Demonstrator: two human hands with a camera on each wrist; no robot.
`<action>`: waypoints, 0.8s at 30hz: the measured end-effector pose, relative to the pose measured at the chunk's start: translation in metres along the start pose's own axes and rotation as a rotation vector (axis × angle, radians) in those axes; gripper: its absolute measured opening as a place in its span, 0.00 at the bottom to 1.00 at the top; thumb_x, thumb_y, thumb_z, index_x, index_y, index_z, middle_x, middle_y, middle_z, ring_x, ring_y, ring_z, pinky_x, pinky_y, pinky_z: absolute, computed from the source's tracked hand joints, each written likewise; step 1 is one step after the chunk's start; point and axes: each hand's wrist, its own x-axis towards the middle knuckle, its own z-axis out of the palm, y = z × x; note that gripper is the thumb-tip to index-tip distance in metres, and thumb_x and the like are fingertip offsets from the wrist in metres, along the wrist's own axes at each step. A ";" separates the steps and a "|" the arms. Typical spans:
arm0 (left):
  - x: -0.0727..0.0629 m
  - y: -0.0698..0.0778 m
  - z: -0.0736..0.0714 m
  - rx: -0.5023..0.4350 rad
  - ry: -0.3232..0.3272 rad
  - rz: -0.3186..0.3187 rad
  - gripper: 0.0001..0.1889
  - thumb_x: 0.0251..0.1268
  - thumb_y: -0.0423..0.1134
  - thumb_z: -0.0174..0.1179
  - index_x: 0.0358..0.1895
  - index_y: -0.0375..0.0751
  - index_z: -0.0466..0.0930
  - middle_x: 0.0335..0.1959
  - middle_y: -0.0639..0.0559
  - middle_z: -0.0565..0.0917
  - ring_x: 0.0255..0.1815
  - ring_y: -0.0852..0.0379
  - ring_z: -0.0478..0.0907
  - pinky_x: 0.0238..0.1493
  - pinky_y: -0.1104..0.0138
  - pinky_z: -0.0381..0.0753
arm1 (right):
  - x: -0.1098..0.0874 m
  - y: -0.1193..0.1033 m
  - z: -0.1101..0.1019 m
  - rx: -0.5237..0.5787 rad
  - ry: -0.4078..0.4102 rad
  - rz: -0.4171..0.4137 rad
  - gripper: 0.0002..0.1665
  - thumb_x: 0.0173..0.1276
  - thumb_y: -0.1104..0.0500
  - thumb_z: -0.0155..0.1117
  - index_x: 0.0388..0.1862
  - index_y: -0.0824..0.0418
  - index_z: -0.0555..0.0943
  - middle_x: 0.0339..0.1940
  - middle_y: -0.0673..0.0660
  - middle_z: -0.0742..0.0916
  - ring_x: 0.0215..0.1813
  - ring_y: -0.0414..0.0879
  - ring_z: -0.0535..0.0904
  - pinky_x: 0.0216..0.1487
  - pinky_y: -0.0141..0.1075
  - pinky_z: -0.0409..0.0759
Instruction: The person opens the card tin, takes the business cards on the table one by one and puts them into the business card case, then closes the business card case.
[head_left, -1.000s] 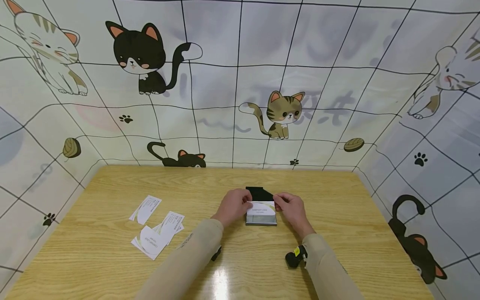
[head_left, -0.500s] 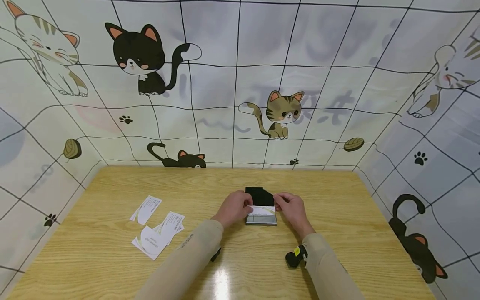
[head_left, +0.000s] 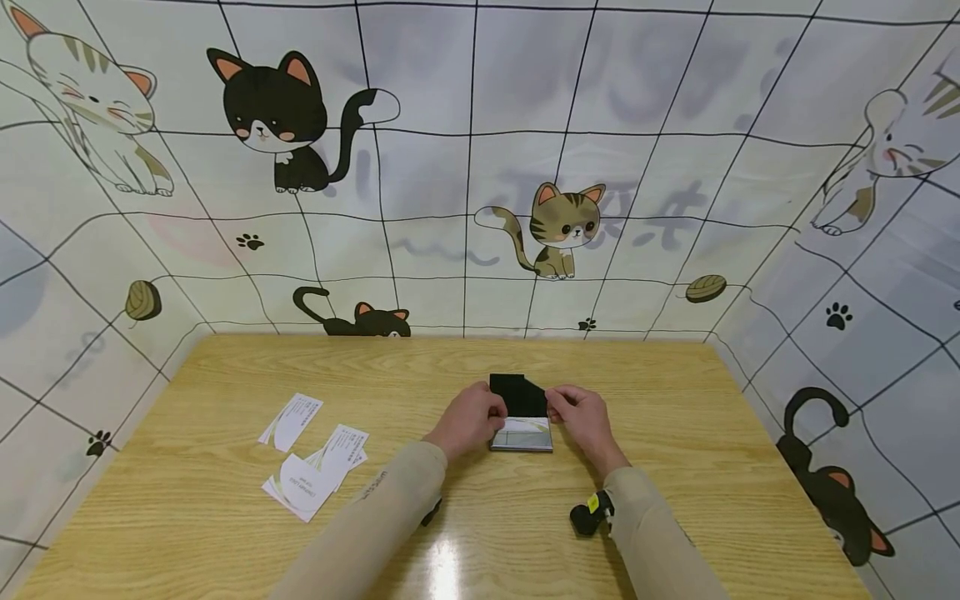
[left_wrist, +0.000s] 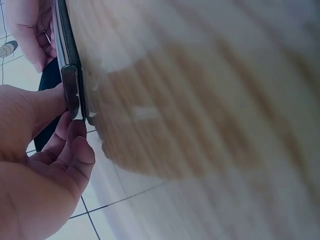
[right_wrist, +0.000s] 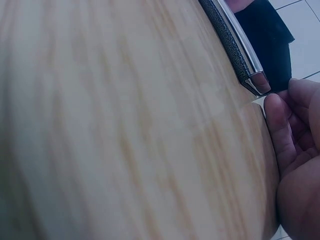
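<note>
A business card case [head_left: 523,442] lies at mid-table with its black lid [head_left: 517,396] folded back. A white business card [head_left: 528,425] sits partly inside, only a strip of its upper part showing. My left hand [head_left: 471,417] grips the case at its left end; in the left wrist view, the thumb lies over the metal end [left_wrist: 72,90] and fingers curl beside it. At the other end my right hand [head_left: 588,421] pinches the right side near the lid's base. The right wrist view shows thumb and fingertip at the case's corner [right_wrist: 259,82].
Several loose business cards lie on the left of the wooden table [head_left: 675,417], one card [head_left: 291,421] apart and an overlapping group [head_left: 307,483] nearer me. A cat-patterned cloth wall [head_left: 435,167] closes the back and sides.
The card has slid down toward me into the case, so less of it shows and more black lid is uncovered. Both hands have stayed almost in place.
</note>
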 end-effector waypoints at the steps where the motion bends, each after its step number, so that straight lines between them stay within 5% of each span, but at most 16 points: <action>1: -0.001 0.000 0.000 -0.001 0.001 0.003 0.02 0.67 0.32 0.69 0.37 0.42 0.89 0.36 0.51 0.78 0.33 0.57 0.73 0.40 0.65 0.77 | 0.000 0.000 0.000 -0.002 0.000 0.001 0.11 0.77 0.60 0.65 0.39 0.67 0.89 0.27 0.55 0.88 0.31 0.42 0.82 0.37 0.30 0.82; 12: -0.010 0.001 -0.008 -0.029 -0.021 0.005 0.08 0.71 0.34 0.65 0.50 0.39 0.88 0.41 0.48 0.79 0.39 0.55 0.76 0.48 0.60 0.80 | 0.000 0.000 0.001 0.000 0.009 0.004 0.11 0.76 0.59 0.65 0.38 0.67 0.88 0.27 0.55 0.88 0.30 0.42 0.82 0.37 0.30 0.81; 18: -0.022 -0.011 -0.020 -0.033 -0.017 0.004 0.11 0.72 0.35 0.64 0.54 0.39 0.84 0.47 0.47 0.80 0.49 0.51 0.80 0.53 0.56 0.81 | -0.001 0.000 0.000 0.000 0.007 0.011 0.12 0.77 0.59 0.65 0.39 0.66 0.88 0.28 0.55 0.88 0.31 0.42 0.82 0.38 0.30 0.81; 24: -0.036 -0.026 -0.038 0.016 -0.002 0.013 0.13 0.71 0.35 0.66 0.55 0.38 0.83 0.47 0.45 0.80 0.47 0.51 0.80 0.50 0.56 0.82 | -0.001 -0.002 0.001 0.017 0.009 0.018 0.12 0.76 0.59 0.65 0.39 0.67 0.88 0.27 0.55 0.87 0.30 0.42 0.81 0.37 0.30 0.81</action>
